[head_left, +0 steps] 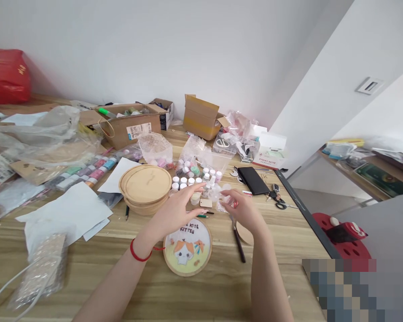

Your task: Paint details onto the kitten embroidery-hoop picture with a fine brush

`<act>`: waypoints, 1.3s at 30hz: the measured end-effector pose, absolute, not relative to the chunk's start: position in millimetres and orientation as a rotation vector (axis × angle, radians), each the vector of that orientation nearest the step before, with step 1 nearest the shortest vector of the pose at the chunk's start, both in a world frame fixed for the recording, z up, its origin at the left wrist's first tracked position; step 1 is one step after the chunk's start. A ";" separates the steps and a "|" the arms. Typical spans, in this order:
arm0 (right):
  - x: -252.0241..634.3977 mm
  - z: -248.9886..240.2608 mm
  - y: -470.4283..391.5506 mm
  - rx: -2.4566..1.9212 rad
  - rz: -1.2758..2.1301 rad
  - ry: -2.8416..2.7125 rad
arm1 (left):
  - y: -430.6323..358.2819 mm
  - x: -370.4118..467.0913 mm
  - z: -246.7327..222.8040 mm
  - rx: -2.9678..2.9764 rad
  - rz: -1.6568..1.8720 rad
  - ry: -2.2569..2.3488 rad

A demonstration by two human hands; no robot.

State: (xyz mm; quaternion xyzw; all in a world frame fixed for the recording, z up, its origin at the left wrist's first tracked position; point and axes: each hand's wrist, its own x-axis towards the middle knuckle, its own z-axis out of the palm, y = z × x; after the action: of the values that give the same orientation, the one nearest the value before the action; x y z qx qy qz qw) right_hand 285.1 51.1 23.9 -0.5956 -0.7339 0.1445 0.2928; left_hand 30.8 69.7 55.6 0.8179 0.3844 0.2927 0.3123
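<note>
My left hand [179,205], with a red string bracelet at the wrist, hovers over the table with thumb and fingers apart and nothing between them. Just below it lies a round hoop [188,252] showing an orange and white kitten with lettering. To the right, my right hand [242,208] has its fingers curled beside some small clear plastic pieces [216,193]; whether it holds anything is too small to tell. Between the hands are a small open jar [195,198] and a beige tag [206,203]. White-capped jars [183,182] stand in rows behind.
Stacked wooden discs [146,183] sit left of my left hand. A dark-handled tool [239,243], a black phone-like slab [253,180] and keys [275,194] lie at the right. Cardboard boxes [201,118] stand along the wall. White paper [69,210] and bubble wrap [43,268] are at the left.
</note>
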 end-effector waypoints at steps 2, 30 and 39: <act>306.5 9.4 59.7 -1.699 0.285 -1.880 | 70.9 26.7 59.1 2.170 0.774 1.044; 322.4 -79.3 100.0 -1.875 0.044 -1.509 | 85.9 6.8 62.0 2.140 0.706 1.154; 321.0 -89.2 101.9 -1.891 0.041 -1.338 | 87.0 4.8 60.3 2.168 0.703 1.167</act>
State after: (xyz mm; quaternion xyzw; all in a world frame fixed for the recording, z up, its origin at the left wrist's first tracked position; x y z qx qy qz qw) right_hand 321.0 101.9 -89.2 -0.7478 -0.5291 0.0164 0.4007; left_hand 4.8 87.0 60.3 0.8112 0.4367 0.2629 0.2866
